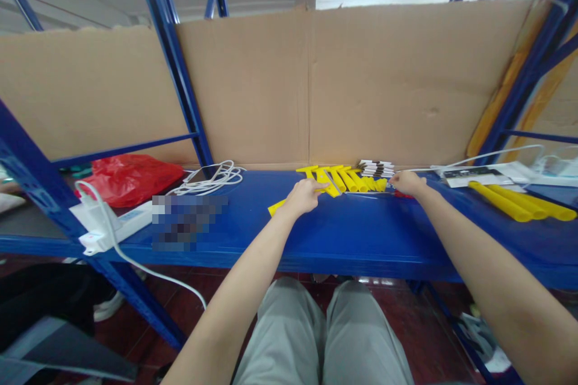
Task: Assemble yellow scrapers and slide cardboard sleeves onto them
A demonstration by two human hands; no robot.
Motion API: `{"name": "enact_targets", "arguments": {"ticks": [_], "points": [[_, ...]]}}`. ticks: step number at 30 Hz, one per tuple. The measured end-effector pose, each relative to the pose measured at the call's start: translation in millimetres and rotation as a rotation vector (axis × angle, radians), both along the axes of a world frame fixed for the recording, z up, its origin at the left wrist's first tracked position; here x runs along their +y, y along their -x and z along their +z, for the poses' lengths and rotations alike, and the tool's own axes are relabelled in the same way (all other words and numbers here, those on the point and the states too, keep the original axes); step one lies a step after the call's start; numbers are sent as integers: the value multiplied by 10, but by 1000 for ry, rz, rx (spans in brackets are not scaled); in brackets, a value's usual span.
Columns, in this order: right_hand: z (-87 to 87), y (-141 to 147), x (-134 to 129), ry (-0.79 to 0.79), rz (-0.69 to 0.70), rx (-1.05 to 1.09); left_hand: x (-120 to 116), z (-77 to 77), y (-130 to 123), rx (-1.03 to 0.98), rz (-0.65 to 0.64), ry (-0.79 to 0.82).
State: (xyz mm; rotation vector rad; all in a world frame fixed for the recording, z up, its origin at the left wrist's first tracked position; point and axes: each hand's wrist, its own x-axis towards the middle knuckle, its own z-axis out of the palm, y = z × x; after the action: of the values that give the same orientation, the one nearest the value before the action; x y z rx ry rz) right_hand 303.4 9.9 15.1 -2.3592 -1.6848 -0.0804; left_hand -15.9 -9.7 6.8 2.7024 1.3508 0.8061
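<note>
My left hand (303, 197) is closed around a yellow scraper-like tool; its handle end (276, 207) sticks out behind the hand toward the lower left. Just beyond the fingers is a wide yellow head with a pale strip (333, 184). At the right end of the row of yellow parts, my right hand (406, 183) has its fingers drawn together; what they pinch is too small to make out. Beneath that hand a small red object (401, 195) shows in part. Between the hands lie several yellow T-shaped pieces and tubes (347, 180), with short yellow pieces (374, 184) at their right.
Behind the row is a stack of white-and-dark strips (377, 168). Yellow tubes (519, 203) lie on the blue shelf (343, 234) at right. A power strip (135, 216), coiled white cable (221, 177) and red bag (135, 179) are left. Cardboard (361, 84) closes the back.
</note>
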Motion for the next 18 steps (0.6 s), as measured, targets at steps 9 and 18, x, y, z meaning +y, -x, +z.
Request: {"name": "enact_targets", "arguments": {"ticks": [9, 18], "points": [[-65, 13, 120, 61, -17, -39, -55, -1, -26, 20, -34, 24], [-54, 20, 94, 80, -21, -49, -50, -6, -25, 12, -46, 41]]}}
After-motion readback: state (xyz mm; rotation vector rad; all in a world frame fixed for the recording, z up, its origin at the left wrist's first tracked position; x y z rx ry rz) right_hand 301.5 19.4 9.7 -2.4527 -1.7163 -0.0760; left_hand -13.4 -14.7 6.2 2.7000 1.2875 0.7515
